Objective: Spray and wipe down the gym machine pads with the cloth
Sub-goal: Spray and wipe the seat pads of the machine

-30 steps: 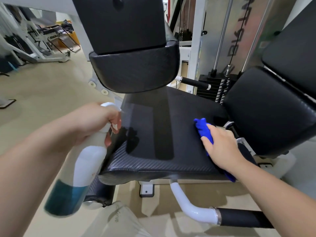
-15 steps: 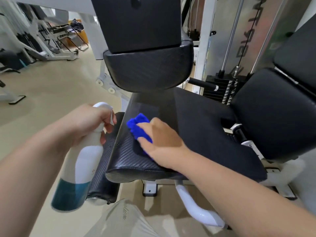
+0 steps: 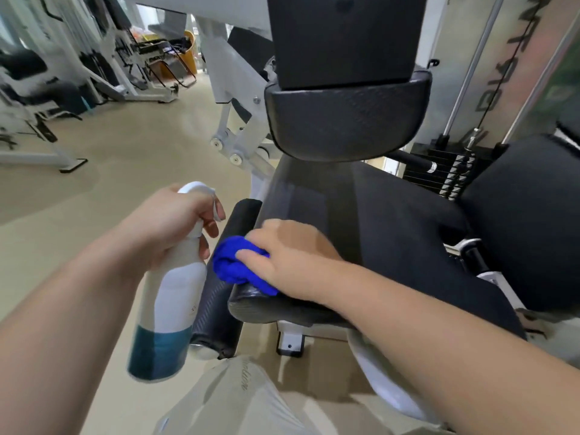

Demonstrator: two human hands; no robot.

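Closest to the camera, two bare forearms reach forward over a pale grey trouser leg (image 3: 238, 400) at the bottom edge. The left hand (image 3: 169, 224) is wrapped around the neck of a spray bottle (image 3: 169, 302), a white bottle with a teal band at its base, held upright in the air just left of the machine; the grip is clamped on the bottle, with the forefinger curled at the trigger. The nozzle points toward the pads.

Just to the right, the right hand (image 3: 288, 259) lies palm down on a bunched blue cloth (image 3: 235, 265), fingers spread over it and pressing it onto the front left corner of the black seat pad (image 3: 376, 221). The grip is closed down on the cloth, and the hand is slightly blurred. Beside that corner, between bottle and seat, stands a black roller pad (image 3: 219, 309) with a textured cover.

Behind the hands, the seat pad stretches away, wide and flat. Above it hangs a thick black chest pad (image 3: 345, 120), curved at its lower edge, on a white frame (image 3: 238, 98). To the right sits another large black pad (image 3: 527, 221), and behind it a weight stack (image 3: 452, 177) with steel guide rods.

Farther off to the left, across a beige floor (image 3: 110, 171), stand more white-framed gym machines (image 3: 94, 58).
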